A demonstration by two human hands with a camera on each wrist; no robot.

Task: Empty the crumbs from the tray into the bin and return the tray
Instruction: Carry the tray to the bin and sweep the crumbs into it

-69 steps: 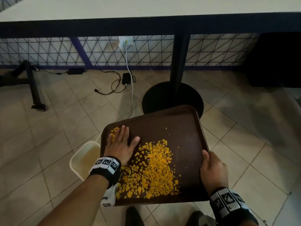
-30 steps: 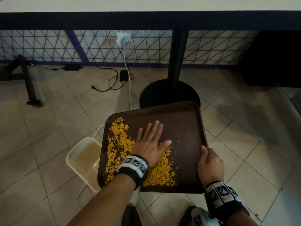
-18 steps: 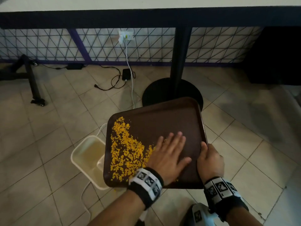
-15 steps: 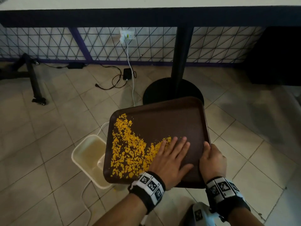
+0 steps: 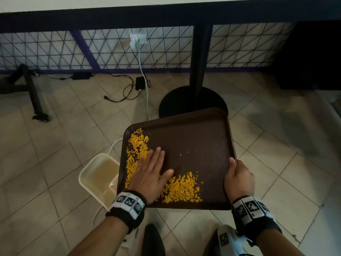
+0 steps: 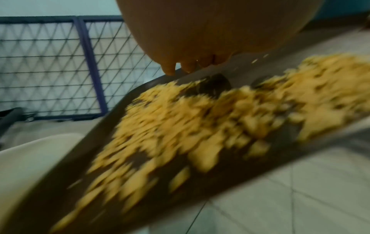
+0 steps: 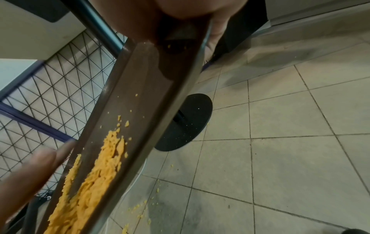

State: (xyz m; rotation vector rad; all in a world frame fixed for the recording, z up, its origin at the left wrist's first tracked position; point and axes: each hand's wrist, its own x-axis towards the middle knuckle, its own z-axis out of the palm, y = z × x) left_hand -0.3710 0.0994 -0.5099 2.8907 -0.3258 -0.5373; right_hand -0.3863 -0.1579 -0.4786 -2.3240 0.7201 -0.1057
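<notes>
1. The right hand [image 5: 238, 180] is gripping the right rim of the brown tray [image 5: 193, 145], thumb on top.
2. The left hand [image 5: 149, 174] is lying flat, fingers straight and together, among the yellow crumbs [image 5: 182, 189].
3. The cream bin [image 5: 97, 176] is sitting below the tray's left edge, so sweeping leftward suits, to my eye.

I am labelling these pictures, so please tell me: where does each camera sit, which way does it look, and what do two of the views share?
Head: on the person's head, looking down at the brown tray, both forearms and the bin.
Left wrist: under the left hand, looking along the tray at blurred crumbs.
Right wrist: at the right hand, which grips the tray's edge, looking along it toward the floor.
All three share the tray and crumbs.
</notes>
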